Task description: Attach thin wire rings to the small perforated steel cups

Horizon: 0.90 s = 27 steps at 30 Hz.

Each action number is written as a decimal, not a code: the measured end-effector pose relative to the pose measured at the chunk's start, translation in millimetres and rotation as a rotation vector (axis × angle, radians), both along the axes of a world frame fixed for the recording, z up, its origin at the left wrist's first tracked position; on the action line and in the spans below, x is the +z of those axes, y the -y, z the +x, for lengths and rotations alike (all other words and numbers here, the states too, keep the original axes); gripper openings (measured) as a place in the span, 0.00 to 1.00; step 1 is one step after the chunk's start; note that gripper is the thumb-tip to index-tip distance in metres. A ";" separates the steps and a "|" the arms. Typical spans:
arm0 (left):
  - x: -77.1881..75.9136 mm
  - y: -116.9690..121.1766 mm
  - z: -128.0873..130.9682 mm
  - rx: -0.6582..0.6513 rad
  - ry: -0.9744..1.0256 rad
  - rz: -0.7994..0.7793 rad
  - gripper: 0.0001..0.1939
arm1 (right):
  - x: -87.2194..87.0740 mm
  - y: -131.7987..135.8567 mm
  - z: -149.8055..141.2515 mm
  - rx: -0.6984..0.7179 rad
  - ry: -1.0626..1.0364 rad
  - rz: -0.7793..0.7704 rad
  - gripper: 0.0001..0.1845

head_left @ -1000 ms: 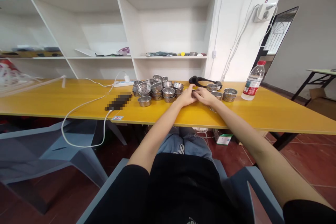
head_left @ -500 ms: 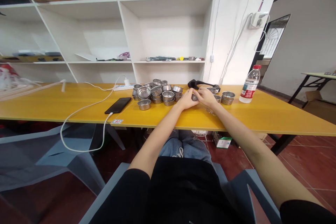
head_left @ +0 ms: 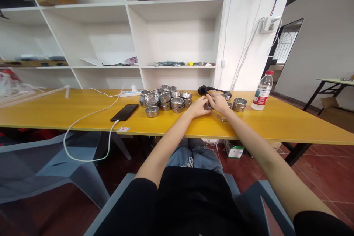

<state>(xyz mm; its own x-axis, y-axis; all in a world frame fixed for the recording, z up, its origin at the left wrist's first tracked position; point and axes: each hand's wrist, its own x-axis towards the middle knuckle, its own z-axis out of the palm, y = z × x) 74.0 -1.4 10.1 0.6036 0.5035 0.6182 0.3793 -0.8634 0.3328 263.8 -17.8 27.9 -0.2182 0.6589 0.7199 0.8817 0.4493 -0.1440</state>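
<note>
My left hand (head_left: 198,107) and my right hand (head_left: 219,104) meet over the table, fingers curled round a small perforated metal cup (head_left: 208,107). Much of that cup is hidden by the fingers. To the left is a heap of similar round metal cups (head_left: 165,97), with a single cup (head_left: 152,111) in front of it. A short stack of cups (head_left: 239,104) stands right of my right hand, and other cups are partly covered behind that hand. Thin bent wire pieces (head_left: 222,119) lie beneath my right wrist.
On the yellow table (head_left: 265,125) stand a water bottle (head_left: 262,91) at right and a phone (head_left: 124,112) at left, its white cable looping over the front edge. A black strap-like object (head_left: 214,89) lies behind my hands. White shelves (head_left: 177,33) rise behind.
Both hands have shifted slightly, keeping the cup between them. It sits a little further right and lower in view. The camera has tilted slightly; the cups around have not moved.
</note>
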 end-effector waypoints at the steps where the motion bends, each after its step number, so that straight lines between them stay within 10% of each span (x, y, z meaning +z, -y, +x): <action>1: 0.4 0.3 -0.2 -0.003 -0.014 0.016 0.14 | 0.4 0.3 -0.5 0.010 -0.009 -0.002 0.41; 14: 2.0 5.9 -0.4 0.080 -0.035 0.085 0.29 | 5.6 7.4 -5.6 0.168 -0.270 0.089 0.41; 27: 34.0 5.2 -65.5 0.665 0.421 0.122 0.25 | -7.2 -9.4 17.9 0.057 -0.155 0.028 0.25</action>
<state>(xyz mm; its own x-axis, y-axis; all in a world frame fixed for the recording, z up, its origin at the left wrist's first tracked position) 8.6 -6.6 44.1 -0.0966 0.5900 0.8016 0.6912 -0.5397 0.4806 281.8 -8.3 20.7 -0.1394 0.6281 0.7656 0.8230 0.5034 -0.2632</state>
